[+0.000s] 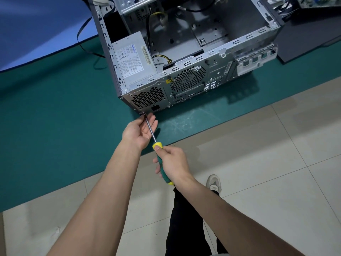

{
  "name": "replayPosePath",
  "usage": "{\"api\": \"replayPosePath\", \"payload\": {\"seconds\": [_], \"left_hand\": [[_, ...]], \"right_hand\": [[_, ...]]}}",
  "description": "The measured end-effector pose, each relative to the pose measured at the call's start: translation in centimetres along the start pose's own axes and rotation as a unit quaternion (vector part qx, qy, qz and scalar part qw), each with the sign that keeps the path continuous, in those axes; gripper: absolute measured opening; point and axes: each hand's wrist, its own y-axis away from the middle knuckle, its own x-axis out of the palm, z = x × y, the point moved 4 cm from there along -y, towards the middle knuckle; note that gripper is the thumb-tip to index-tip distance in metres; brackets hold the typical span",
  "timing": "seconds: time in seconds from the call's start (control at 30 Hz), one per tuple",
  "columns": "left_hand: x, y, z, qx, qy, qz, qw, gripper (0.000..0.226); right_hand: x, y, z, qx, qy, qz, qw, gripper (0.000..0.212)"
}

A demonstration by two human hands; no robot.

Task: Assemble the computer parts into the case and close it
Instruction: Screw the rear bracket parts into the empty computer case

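Head view: right hand [173, 163] gripping screwdriver [158, 154], tip at case [184, 80] corner.

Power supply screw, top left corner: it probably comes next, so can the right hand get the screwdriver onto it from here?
Probably yes: that screw sits exposed on the case's rear panel, nothing covering it. The right hand would lift the screwdriver slightly.

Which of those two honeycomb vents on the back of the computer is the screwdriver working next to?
The squarish power-supply vent, at the case's left rear corner. The screwdriver tip sits just below it; the round fan vent lies further right.
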Motion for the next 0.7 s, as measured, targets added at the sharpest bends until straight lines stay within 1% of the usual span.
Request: {"api": "replayPosePath", "payload": {"seconds": [0.17,0.23,0.33,0.4,0.43,0.5,0.57,0.63,0.7], "left_hand": [[0.3,0.2,-0.2,0.009,-0.032,-0.018,0.999,0.014],[0.4,0.2,-0.2,0.014,-0.032,-0.022,0.999,0.013],[0.4,0.5,-0.3,0.016,-0.032,-0.018,0.999,0.013],[0.3,0.6,-0.5,0.017,-0.044,-0.014,0.999,0.015],[0.3,0.7,-0.5,0.015,-0.056,-0.010,0.998,0.017],[0.3,0.9,-0.6,0.005,-0.122,0.011,0.992,0.024],[0.2,1.3,-0.5,-0.006,-0.238,0.042,0.970,0.031],[-0.3,1.7,-0.5,-0.008,-0.333,0.063,0.941,0.033],[-0.7,1.7,-1.0,0.005,-0.375,0.067,0.925,0.030]], "right_hand": [[-0.2,0.3,0.5,0.005,-0.004,0.009,1.000,0.029],[-0.4,0.3,0.6,0.018,-0.028,0.020,0.999,0.027],[-0.5,0.2,0.4,0.064,-0.120,0.062,0.989,0.025],[-0.3,0.2,0.1,0.108,-0.194,0.112,0.969,0.029],[-0.1,0.2,-0.1,0.134,-0.234,0.142,0.952,0.031],[0.2,0.3,-0.4,0.180,-0.308,0.199,0.913,0.035],[0.4,0.3,-0.5,0.198,-0.348,0.236,0.885,0.038],[0.6,0.3,-0.7,0.205,-0.367,0.256,0.870,0.039],[0.8,0.2,-0.9,0.208,-0.366,0.267,0.867,0.041]]}}
